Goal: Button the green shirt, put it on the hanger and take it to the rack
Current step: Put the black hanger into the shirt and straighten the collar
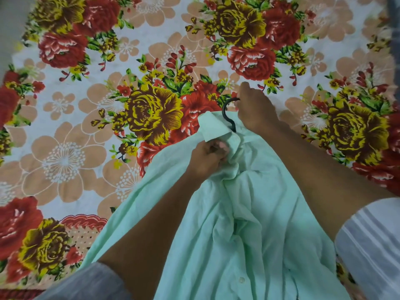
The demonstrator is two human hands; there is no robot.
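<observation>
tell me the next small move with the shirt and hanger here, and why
Probably lift it off the bed. The right hand already grips the black hanger hook, which pokes out above the green shirt collar, and the left hand bunches fabric at the neck. Whether the hanger sits fully inside is hidden.

left hand [208, 158] clenched, right hand [254, 109] gripping

A bedsheet [91, 131] printed with big red and yellow roses covered everything beyond the fingers, evenly lit.
</observation>
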